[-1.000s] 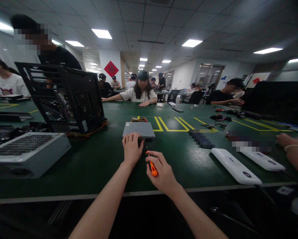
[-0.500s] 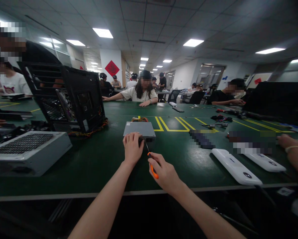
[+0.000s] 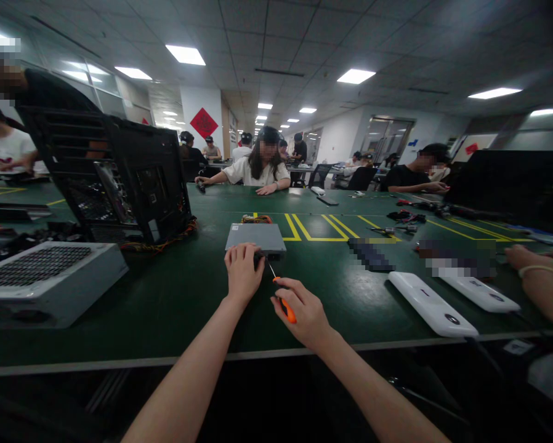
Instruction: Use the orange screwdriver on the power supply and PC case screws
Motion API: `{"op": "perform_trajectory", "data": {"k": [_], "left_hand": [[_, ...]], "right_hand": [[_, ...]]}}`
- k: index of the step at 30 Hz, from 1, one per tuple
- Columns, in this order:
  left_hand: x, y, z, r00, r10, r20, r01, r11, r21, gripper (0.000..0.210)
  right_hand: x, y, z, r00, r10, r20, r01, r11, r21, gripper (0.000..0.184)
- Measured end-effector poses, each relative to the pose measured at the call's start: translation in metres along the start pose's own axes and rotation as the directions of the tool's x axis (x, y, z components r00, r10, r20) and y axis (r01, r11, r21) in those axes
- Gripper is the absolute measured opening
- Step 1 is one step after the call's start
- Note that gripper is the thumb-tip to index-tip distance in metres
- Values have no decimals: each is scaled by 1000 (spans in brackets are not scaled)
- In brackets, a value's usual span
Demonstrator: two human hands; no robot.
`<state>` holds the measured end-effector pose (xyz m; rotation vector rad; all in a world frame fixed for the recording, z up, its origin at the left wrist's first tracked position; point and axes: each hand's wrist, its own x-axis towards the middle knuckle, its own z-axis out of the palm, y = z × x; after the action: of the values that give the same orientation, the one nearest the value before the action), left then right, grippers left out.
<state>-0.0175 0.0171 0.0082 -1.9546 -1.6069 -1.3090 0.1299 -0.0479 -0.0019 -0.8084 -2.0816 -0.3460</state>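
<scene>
A grey metal computer power supply lies on the green table before me, a bundle of coloured wires at its far side. My left hand grips its near edge, fingers over the top and thumb at the front. In my right hand is a screwdriver with an orange and black handle, held between thumb and fingers. Its thin shaft points up and left at the front face of the power supply, beside my left thumb. Where exactly the tip sits is too small to tell.
A larger power supply and a black computer case stand at left. On the right lie white power banks and a dark phone-like slab. A person sits opposite; another's hand is at far right.
The view has shifted slightly. My right hand's fingers have opened a little around the screwdriver handle; my left hand stays on the power supply. The person opposite now shows a dark object in one hand.
</scene>
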Motion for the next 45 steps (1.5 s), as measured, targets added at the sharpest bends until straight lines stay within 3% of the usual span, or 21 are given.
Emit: {"op": "perform_trajectory", "data": {"k": [4,8,14,18,25,45], "left_hand": [[0,-1,1,1000,-6,0,6,1000,-2,19],[0,-2,2,1000,-6,-4,6,1000,0,18],[0,-1,1,1000,-6,2,6,1000,6,19],[0,-1,1,1000,-7,1,7,1000,9,19],[0,0,-1,1000,-4,16,3,999,42,19],[-3,0,-8,998,58,36,-58,998,4,28]], "right_hand": [[-3,0,-1,1000,-7,22,7,1000,1,27],[-1,0,-1,993,11,-116,-21,996,-85,16],[2,-2,1,991,69,-117,-72,997,-25,12],[0,-1,0,995,31,-97,-31,1000,-3,16],[-15,20,-20,982,-34,-184,30,999,-21,21],[-13,21,-18,992,-7,-130,-3,997,-81,17]]}}
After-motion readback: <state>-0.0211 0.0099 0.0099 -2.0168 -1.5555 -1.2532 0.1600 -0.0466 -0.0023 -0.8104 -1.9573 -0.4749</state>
